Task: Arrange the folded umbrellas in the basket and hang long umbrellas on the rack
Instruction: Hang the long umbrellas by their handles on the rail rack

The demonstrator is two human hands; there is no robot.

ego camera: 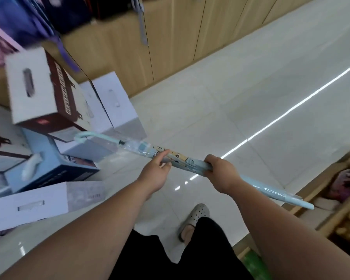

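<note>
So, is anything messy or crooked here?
Yes. The boxes on the left are heaped crookedly; the brown-and-white box leans tilted on those beneath. The long umbrella, held by the left hand and right hand, looks fine.

Bare arms (101,225), black clothing (206,257), perforated clog (197,214) (pale)

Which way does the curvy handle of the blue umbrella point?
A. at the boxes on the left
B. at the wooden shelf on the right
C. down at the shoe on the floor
A: the hooked handle of the long umbrella ends over the stacked boxes on the left, while its tip points right.
</note>
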